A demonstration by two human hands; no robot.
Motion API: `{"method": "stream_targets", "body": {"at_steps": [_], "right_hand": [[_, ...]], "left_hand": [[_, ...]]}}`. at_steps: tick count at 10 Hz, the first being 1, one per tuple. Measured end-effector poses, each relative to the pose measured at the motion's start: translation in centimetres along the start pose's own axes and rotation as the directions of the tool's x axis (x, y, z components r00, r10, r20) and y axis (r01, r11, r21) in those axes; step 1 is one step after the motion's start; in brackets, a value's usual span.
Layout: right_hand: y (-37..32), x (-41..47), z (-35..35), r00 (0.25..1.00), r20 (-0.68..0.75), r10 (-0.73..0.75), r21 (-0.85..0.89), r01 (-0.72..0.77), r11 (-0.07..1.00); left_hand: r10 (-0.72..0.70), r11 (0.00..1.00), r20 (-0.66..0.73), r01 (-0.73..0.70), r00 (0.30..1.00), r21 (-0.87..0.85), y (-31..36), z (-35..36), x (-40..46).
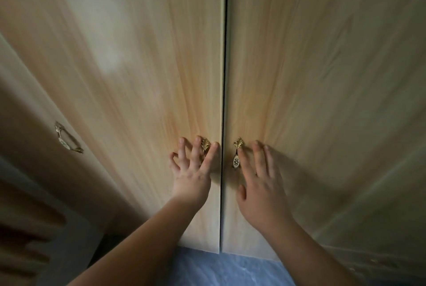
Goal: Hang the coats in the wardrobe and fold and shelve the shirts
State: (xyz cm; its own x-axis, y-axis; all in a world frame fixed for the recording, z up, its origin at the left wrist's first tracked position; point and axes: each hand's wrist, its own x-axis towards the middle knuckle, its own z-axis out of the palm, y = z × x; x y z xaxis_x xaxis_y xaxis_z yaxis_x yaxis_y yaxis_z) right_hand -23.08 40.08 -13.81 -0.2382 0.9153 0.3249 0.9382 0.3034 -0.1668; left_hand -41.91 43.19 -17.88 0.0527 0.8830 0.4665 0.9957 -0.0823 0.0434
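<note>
Head view, looking forward and down along two bare forearms raised toward a closed wardrobe [138, 55]. Both arms enter from the bottom edge and converge on the narrow dark seam between the two pale wood-grain doors. The left hand [192, 176] lies against the left door [129, 92] beside the seam; the right hand [260, 191] lies against the right door [322, 78], palm toward the panel.

Each door carries a gold leaf-shaped handle near the seam: the left handle [205, 146] is partly covered by fingers, while the right handle [237, 153] shows a white oval inlay. A third door [34, 110], angled at far left, bears a similar handle [68, 139]. Blue marbled floor [230, 269] shows below the door edges; dark slatted furniture [25, 228] fills the lower left corner.

Left fingers [196, 149] are spread and slightly bent, straddling the left handle with tips on the wood; whether they grip it cannot be told. Right fingers [259, 155] are nearly straight, the forefinger tip touching the right handle, the hand holding nothing. No coats or shirts are in view.
</note>
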Motion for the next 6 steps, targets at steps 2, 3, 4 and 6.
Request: {"method": "stream_targets", "body": {"at_steps": [2, 3, 4, 6], "right_hand": [[0.1, 0.0, 0.8, 1.0, 0.003, 0.003, -0.027, -0.003, 1.0], [-0.1, -0.2, 0.4, 1.0, 0.019, 0.004, -0.042, -0.003, 0.999], [-0.7, -0.4, -0.8, 0.997, 0.063, 0.04, -0.041, -0.038, 0.998], [-3.2, -5.3, -4.7, 0.993, 0.095, 0.063, -0.042, -0.059, 0.997]], "left_hand": [[-0.029, 0.999, 0.137, 0.026, 0.99, 0.027, 0.2, -0.6, 0.5], [-0.037, 0.999, 0.273, 0.033, 0.961, 0.02, 0.4, -2.2, 0.3], [-0.004, 0.998, 0.342, 0.023, 0.94, -0.052, 0.3, -5.1, 0.0], [0.064, 0.991, 0.359, -0.016, 0.931, -0.136, -1.2, -11.6, -5.9]]}}
